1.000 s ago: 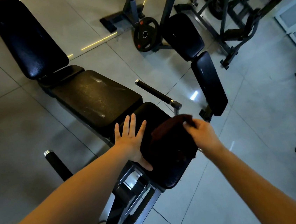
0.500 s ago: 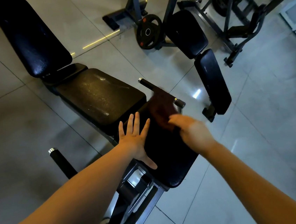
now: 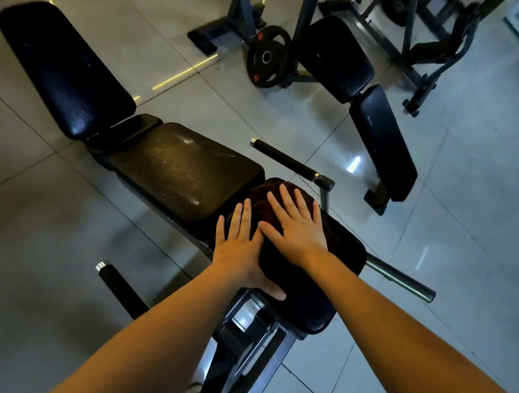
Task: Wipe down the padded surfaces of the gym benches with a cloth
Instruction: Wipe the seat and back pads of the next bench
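Cloth (image 3: 259, 200) is dark brown, bunched on the far end of the small front pad (image 3: 312, 312) of the nearest bench; my right hand (image 3: 296, 227) lies flat on top of it, fingers straight and spread, pressing down, nothing curled round it; my left hand (image 3: 241, 246) is flat too, fingers straight and close together, palm on the same pad just beside the cloth's left edge, thumb pointing back along the pad, holding nothing; the two hands sit side by side, nearly touching; beyond the front pad comes the seat pad (image 3: 185, 172), scuffed and dusty-looking; past that the backrest (image 3: 65, 69), tilted up; a black grip bar (image 3: 283, 158) sticks out on the right of the bench, another (image 3: 119, 288) on the left; a bare steel rod (image 3: 401, 280) runs out under the pad to the right; second bench (image 3: 380, 142) stands well apart on the right; weight plate (image 3: 267, 57) leans on a frame behind; grey tiled floor (image 3: 448, 240) all round.
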Available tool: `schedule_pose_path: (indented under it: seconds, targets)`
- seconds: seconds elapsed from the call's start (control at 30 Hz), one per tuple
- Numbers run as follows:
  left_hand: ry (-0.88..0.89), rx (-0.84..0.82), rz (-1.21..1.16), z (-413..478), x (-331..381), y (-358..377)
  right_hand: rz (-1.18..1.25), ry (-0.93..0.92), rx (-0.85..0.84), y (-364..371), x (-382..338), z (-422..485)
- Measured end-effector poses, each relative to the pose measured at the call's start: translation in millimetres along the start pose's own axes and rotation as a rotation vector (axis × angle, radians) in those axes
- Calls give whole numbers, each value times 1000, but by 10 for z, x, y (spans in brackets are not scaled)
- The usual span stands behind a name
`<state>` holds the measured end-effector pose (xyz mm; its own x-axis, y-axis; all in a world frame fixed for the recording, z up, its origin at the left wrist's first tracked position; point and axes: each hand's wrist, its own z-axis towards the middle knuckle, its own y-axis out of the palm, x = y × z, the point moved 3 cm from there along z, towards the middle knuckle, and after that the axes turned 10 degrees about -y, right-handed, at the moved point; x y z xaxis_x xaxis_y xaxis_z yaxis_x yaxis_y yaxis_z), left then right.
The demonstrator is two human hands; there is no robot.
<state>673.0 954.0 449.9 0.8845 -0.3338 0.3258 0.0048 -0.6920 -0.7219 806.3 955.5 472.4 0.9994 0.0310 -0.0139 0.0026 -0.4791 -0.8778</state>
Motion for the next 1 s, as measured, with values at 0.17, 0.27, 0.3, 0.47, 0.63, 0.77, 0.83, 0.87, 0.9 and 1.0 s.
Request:
schedule_pose_path:
  seconds: [0.17,0.27,0.3,0.47,0.63,0.77,0.83,0.87,0.9,1.0]
  targets:
    - [-124,42,-153,-155,-127,66,-37,-36,24,90,-50,-244]
    - [-68,0,-129,-117,-173,53,-23,-101,4,175,-94,-498]
    - [-64,-17,-124,-103,-174,44,-21,-114,-2,206,-86,-551]
    - [-69,-56,-126,-82,-141,33,-46,-82,32,165,-55,-385]
    - [-89,-75,-140,-74,-144,35,-66,-43,40,100,-51,-199]
    - [-102,-83,-146,-72,-138,5,-2,36,64,42,-58,-41]
    - [-96,-95,-147,-92,-153,-6,32,24,61,34,-91,-67]
    - [-86,-99,-145,-101,-167,-6,49,-5,54,40,-105,-130]
    - [-75,-104,-141,-100,-186,-12,62,-46,46,49,-121,-221]
    - [-44,-133,-129,-84,-240,-20,74,-206,23,156,-142,-640]
